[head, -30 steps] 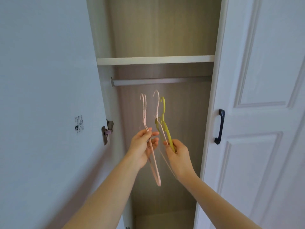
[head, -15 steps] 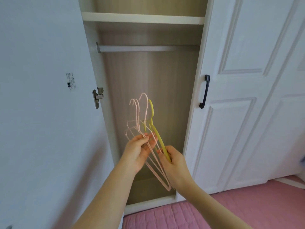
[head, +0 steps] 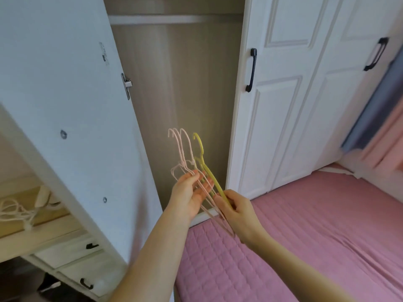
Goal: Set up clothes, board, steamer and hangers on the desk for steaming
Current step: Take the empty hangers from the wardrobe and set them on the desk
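Both hands hold a bunch of thin hangers in front of the open wardrobe. My left hand (head: 189,192) grips the pale pink hangers (head: 182,150), their hooks pointing up. The yellow hanger (head: 201,159) lies just right of them, and my right hand (head: 236,211) is closed around its lower part along with a pink one. The hangers are pressed close together and tilt up and to the left. At the far left, on a wooden desk (head: 32,227), a white device (head: 44,196) with a coiled white cord (head: 15,211) shows partly behind the door.
The open wardrobe door (head: 65,118) swings out on the left. The wardrobe interior (head: 181,83) holds a bare rail near the top. Closed white doors with black handles (head: 250,69) stand to the right. A pink quilted mattress (head: 283,236) lies below. Desk drawers (head: 72,253) sit lower left.
The view has dropped and swung right; the shelf has left the frame, the desk and mattress have come in. Both hands have come down away from the rail, with the hangers gathered closer together.
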Demonstrator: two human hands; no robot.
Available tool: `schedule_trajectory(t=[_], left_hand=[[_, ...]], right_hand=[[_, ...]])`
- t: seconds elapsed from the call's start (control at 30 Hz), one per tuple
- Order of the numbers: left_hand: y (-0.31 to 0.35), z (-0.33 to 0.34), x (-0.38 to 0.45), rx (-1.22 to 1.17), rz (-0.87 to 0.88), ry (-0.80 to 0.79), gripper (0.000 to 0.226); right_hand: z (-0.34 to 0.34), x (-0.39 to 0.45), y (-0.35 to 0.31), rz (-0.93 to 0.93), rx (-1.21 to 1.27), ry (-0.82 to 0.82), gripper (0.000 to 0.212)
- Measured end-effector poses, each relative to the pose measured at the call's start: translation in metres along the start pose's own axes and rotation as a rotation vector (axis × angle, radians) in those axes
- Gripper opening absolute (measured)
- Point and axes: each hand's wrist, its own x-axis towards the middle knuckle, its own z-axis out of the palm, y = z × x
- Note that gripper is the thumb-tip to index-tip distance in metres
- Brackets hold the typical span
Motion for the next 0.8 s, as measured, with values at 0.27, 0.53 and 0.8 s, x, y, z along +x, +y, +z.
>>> schedule_trajectory(t=[0.27, 0.53, 0.8], left_hand=[[-0.029, -0.028, -0.040, 0.085, -0.103, 0.025, 0.016], [-0.052, -0.054, -0.075, 0.021, -0.261, 0.029, 0.022], [-0.054, -0.073, -0.110, -0.196, -0.301, -0.037, 0.008]], right_hand=[[0.016, -0.081, -0.001, 0.049, -0.024, 0.068, 0.013], [0.018, -0.141, 0.000, 0.149, -0.014, 0.059, 0.011], [0.014, -0.198, 0.008, 0.153, 0.056, -0.034, 0.011]])
